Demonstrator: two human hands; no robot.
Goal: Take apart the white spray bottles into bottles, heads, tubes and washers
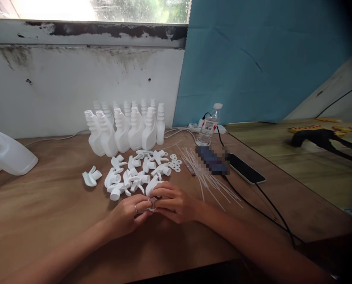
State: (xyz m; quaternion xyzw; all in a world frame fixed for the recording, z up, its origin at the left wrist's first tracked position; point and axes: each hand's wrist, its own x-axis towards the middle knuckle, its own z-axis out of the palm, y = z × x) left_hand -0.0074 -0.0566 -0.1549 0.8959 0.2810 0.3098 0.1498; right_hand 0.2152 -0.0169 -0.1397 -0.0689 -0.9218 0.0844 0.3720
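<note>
Between my two hands is a white trigger spray head, mostly covered by fingers. My left hand, with a ring on one finger, grips it from the left. My right hand closes on it from the right, fingertips meeting those of the left. Just beyond my hands lies a loose pile of white spray heads, and a single spray head lies apart on the left. Small white washers sit at the pile's right, beside a spread of thin white tubes.
Several white bottles without heads stand in rows near the wall. Another white bottle lies tilted at the far left. To the right are a pen, a water bottle, a phone and black cables across the table.
</note>
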